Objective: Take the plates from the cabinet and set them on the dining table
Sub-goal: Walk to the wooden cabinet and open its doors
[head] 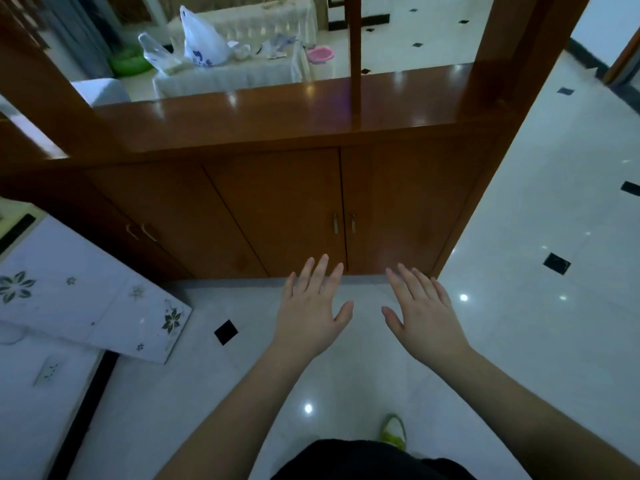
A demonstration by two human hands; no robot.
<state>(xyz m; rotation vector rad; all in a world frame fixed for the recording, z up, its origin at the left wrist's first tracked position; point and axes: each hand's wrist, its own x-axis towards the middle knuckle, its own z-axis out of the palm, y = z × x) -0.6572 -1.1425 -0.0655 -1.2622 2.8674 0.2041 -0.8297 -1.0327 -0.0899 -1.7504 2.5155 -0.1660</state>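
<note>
**Both hands empty before the closed cabinet**

The left hand (311, 306) and right hand (420, 310) hover side by side, palms down, fingers (320, 268) straight, spread apart, holding nothing. Just beyond the fingertips stands the wooden cabinet (277, 209), its doors closed; two door handles (344, 223) sit above the fingers. No plates show.
</note>
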